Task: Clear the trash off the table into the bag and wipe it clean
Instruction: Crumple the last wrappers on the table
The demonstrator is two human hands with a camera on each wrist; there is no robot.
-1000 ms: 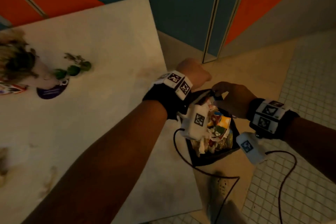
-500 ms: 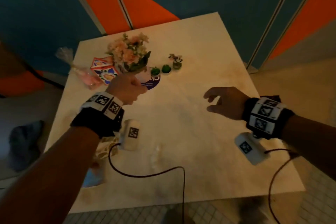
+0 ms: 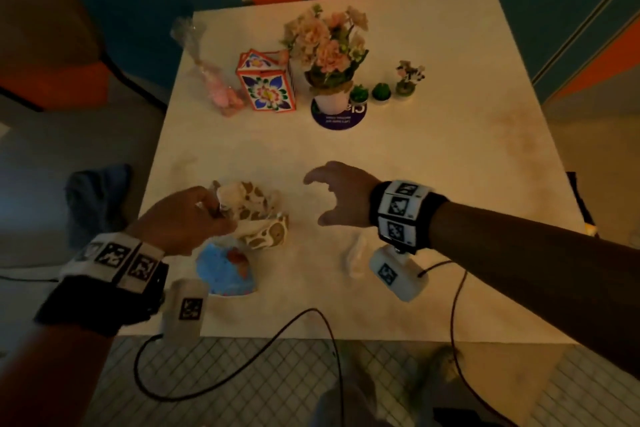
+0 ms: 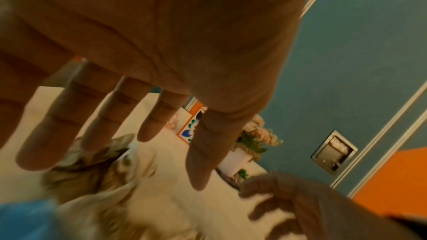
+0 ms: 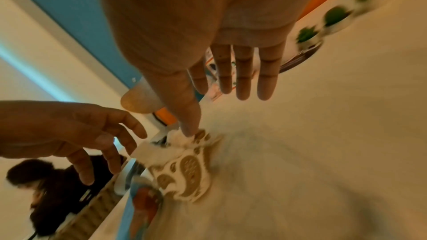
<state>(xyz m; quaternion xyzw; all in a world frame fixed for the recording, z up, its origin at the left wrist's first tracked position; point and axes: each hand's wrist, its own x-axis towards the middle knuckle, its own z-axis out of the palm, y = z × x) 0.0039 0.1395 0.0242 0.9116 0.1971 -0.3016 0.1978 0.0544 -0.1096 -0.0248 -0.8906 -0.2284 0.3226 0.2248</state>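
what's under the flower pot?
A dark purple round coaster with white lettering sits on the table under the white flower pot. Its middle is covered; the text is unreadable.

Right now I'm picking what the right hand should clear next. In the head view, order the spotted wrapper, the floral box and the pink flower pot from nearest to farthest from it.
From the right hand:
1. Spotted wrapper, to its left, by the left hand.
2. Pink flower pot, farther back, almost straight ahead.
3. Floral box, back and to the left.

Crumpled wrapper [image 3: 258, 215] on table [image 3: 433, 184], left of right hand [image 3: 341, 196].
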